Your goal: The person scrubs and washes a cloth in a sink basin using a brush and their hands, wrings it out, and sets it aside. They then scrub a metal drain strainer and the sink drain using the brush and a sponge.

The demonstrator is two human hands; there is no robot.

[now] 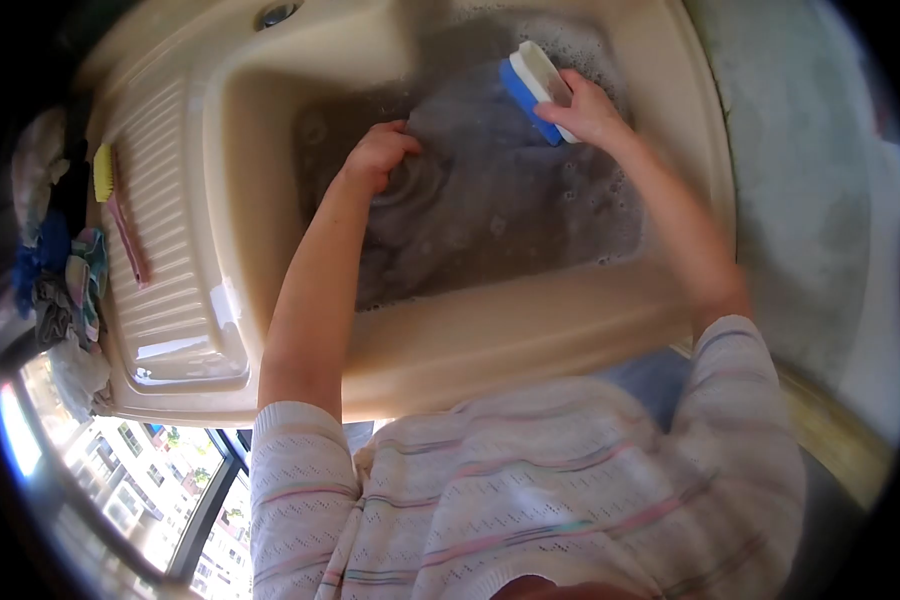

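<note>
In the head view, my right hand (592,112) is closed around a scrub brush (542,78) with a white back and blue bristles. It holds the brush tilted, over the water at the far right of the basin. My left hand (378,156) is at the left side of the water, its fingers bent and pressed together at the edge of a greyish cloth (475,125). That cloth lies mostly under the murky water (470,255), so its shape and kind are unclear.
The beige sink (530,310) has a ribbed drainboard (175,230) at left. A pink-handled brush with yellow bristles (120,215) lies there. Crumpled cloths (55,270) are heaped along its outer edge. A grey wall surface (800,180) stands at right, and a window (140,480) at lower left.
</note>
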